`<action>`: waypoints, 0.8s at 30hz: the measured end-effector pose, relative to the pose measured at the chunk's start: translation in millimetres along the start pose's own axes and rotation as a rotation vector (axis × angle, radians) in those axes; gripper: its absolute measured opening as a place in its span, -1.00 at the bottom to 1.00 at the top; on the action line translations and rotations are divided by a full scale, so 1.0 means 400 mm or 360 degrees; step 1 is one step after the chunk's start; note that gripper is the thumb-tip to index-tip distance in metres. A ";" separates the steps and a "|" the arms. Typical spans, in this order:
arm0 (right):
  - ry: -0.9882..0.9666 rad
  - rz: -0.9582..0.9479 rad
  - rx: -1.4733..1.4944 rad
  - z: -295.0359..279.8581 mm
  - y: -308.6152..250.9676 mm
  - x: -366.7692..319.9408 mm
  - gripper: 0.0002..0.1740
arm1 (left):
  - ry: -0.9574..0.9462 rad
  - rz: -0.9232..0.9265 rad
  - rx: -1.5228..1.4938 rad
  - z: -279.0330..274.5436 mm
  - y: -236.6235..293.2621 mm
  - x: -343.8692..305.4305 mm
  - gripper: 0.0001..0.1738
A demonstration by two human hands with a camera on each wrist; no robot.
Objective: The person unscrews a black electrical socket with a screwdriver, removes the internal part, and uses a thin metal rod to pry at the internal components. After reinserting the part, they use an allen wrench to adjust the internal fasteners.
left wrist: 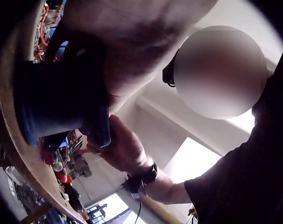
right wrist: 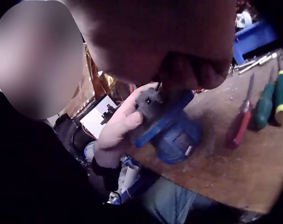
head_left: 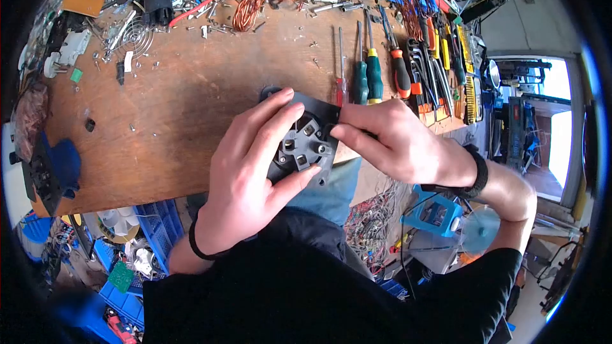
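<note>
A dark plastic housing point(head_left: 312, 143) with a square plate and a round, slotted hub faces up above the table's front edge. My left hand point(head_left: 245, 162) grips it from the left, fingers over the top and thumb at the near rim. Its flanged, cylindrical underside point(right wrist: 176, 140) looks blue in the right wrist view. My right hand point(head_left: 398, 140) is at the plate's right edge with fingers curled. From those fingers a thin dark shaft point(right wrist: 159, 86) reaches down to the hub; most of it is hidden in the hand, so I cannot tell its kind.
Several screwdrivers point(head_left: 374, 79) lie right of the hands, beside a row of hex keys point(head_left: 417, 64) and pliers. Copper wire bundles point(head_left: 255, 0), loose screws and scrap cover the table's back. A blue part point(head_left: 64, 162) sits at the left edge. Blue crates point(head_left: 156, 232) stand below.
</note>
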State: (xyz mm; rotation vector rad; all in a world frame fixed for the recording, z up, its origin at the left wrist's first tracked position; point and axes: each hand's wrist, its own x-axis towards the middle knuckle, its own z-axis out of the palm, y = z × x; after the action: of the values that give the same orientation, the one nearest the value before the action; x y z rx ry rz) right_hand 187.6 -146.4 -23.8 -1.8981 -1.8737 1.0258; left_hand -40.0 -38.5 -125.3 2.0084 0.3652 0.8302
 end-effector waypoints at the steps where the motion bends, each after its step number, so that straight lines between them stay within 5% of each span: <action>1: 0.0058 0.0063 0.0012 0.002 -0.010 -0.015 -0.74 | 0.0011 0.0006 0.0004 0.002 0.002 0.003 -0.16; 7: 0.0246 0.0229 0.0000 0.008 -0.004 -0.047 -0.83 | 0.0013 0.0037 -0.0007 0.003 -0.007 0.000 -0.13; 10: 0.0293 -0.0095 -0.0214 0.016 0.013 -0.048 -0.73 | -0.0006 -0.0009 -0.0015 0.003 -0.007 -0.001 -0.12; 15: 0.0359 0.0235 0.0165 0.015 0.002 -0.064 -0.83 | -0.0275 0.0059 0.0207 -0.046 -0.013 0.038 -0.06; 17: 0.0491 -0.0119 0.0091 0.032 0.018 -0.059 -0.82 | -0.0317 0.0090 0.0364 -0.059 0.002 0.053 -0.06; 24: 0.0435 -0.0300 0.0184 0.041 0.052 -0.032 -0.79 | -0.0343 0.0153 0.0352 -0.033 0.043 0.054 -0.36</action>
State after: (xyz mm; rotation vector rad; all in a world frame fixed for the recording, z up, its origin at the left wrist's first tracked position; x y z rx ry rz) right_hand 193.9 -165.7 -45.3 -1.6648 -1.7556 0.7557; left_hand -34.5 -27.8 -97.3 2.3118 0.2468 0.6450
